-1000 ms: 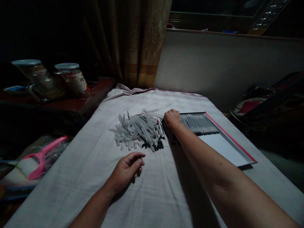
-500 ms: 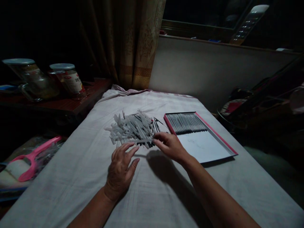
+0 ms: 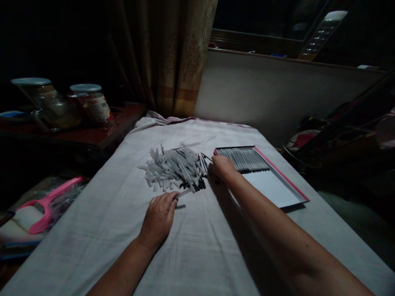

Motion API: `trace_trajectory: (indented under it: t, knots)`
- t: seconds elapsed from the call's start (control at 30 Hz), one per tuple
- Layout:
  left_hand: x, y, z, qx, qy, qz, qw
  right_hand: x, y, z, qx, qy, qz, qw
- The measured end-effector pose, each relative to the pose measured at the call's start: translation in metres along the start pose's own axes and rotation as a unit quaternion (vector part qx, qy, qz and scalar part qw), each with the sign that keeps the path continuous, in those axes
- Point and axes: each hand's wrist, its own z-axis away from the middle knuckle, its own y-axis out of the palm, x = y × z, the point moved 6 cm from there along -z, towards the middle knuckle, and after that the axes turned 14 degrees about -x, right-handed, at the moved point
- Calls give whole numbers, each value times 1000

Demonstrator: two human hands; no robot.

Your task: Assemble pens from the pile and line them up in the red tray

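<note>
My left hand (image 3: 159,216) is closed around one end of a clear pen barrel (image 3: 184,193), which points right over the sheet. Just behind it lies a loose pile of whitish pen barrels (image 3: 169,166), with several small black pen caps (image 3: 201,185) along its front right. Thin dark pen refills (image 3: 203,162) stick out at the pile's right side. There my right hand (image 3: 224,167) has its fingers pinched at the end of a refill, its fingertips partly hidden. Beside that hand is a shallow pink-edged box (image 3: 271,191), holding a row of pens with black tips (image 3: 247,159).
A pale checked cloth (image 3: 197,246) covers the table. On a dark red side table (image 3: 123,117) at left stand lidded jars (image 3: 95,107) and a glass jug. Lower left, a pink plastic handle (image 3: 47,203) lies among bags. A curtain (image 3: 182,61) hangs behind.
The barrel has passed from my right hand to my left, whose fingers have closed on it. My right hand has moved up and right to the refills near the box's left edge.
</note>
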Motion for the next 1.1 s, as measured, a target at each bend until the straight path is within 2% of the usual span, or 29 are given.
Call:
trace_trajectory:
  t: [0.1,0.2,0.4,0.5,0.53,0.57,0.63,0.73,0.8,0.87,0.93,1.1]
  knots:
    - [-1,-1,-1,4,6,-1,1000,-1,12,-10,21,15,23,999]
    - [-2,-1,-1,9,12,-4,1000,2,15,-14,24,23,28,999]
    - [-2,-1,-1,-21,31,-5,999,8,-5,-7,0,5,-13,1000]
    - [0,-3,-2,-50,34,6,998,5,-17,13,-39,28,-144,988]
    - [1,-4,-3,-56,32,10,998,4,-21,23,-56,40,-229,971]
    - [2,-4,-3,-61,30,14,998,3,-23,35,-71,51,-324,942]
    - [3,-5,-4,-68,26,19,997,5,-28,62,-95,60,-490,864]
    - [5,-6,-4,-74,28,18,997,9,-32,101,-132,93,-626,763]
    - [5,-6,-3,-77,31,13,996,16,-33,121,-137,120,-677,713]
    - [5,-6,-3,-80,38,8,996,24,-35,134,-135,133,-708,680]
    - [4,-6,-2,-78,47,2,996,27,-37,139,-136,141,-725,661]
    - [3,-6,-2,-74,63,-7,995,19,-36,141,-163,167,-735,637]
